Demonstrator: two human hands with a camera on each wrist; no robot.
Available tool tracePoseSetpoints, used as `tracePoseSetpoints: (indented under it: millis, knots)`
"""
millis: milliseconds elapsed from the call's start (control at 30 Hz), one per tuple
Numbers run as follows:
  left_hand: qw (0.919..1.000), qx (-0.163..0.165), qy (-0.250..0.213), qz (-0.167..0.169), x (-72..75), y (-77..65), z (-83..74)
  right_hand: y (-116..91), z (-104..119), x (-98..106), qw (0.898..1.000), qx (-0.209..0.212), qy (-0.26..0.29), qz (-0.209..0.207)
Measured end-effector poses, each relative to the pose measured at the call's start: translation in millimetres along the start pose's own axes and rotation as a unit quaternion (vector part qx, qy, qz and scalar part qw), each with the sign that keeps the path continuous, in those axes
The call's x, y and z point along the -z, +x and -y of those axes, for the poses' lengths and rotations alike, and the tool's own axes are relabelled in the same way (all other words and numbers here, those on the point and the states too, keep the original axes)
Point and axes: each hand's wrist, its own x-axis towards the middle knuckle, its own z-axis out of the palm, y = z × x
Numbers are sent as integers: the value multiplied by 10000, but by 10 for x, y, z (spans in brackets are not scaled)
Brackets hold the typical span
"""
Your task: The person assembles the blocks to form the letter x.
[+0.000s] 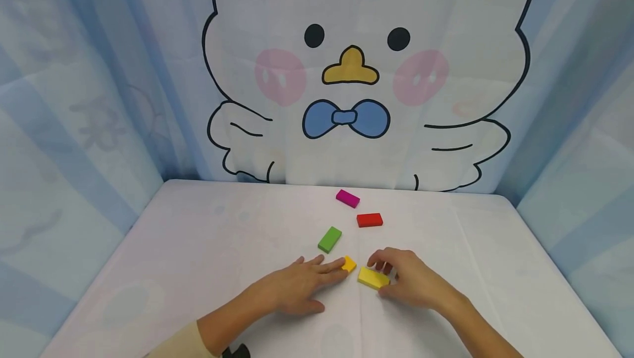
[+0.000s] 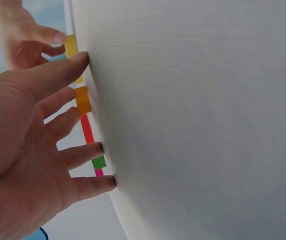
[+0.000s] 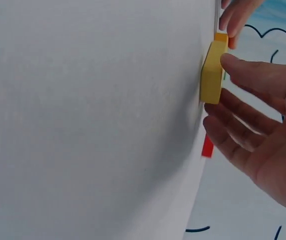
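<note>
My left hand [image 1: 302, 286] lies with fingers [image 1: 334, 276] spread wide, touching the orange block [image 1: 349, 264]; my right hand [image 1: 416, 280] pinches the yellow block [image 1: 371, 277] just beside it on the desk [image 1: 223, 237]. Light pressure left, a level grip right, should stop either skidding.

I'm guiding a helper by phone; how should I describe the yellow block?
On the white table, in front of the cartoon backdrop, find the right hand. The yellow block is in its grasp. Its paler, lemon colour sets it apart from the orange block by the left hand.
</note>
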Motion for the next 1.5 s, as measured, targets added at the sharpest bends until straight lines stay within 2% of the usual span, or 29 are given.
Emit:
tracePoseSetpoints:
  millis: [167,267,500,700,1500]
  knots:
    - [10000,23,-51,53,13,1,-1,-23,-98,53,9968,677,138,407]
    - [9999,32,-68,88,19,2,-1,-22,-128,58,9952,784,194,548]
    - [9998,57,-157,137,13,9,1,-16,-147,57,9934,971,197,575]
    - [9997,89,-171,145,13,5,1,-11,-155,57,9926,1046,186,587]
    - [9996,77,-234,166,11,17,12,20,-78,14,9930,876,428,661]
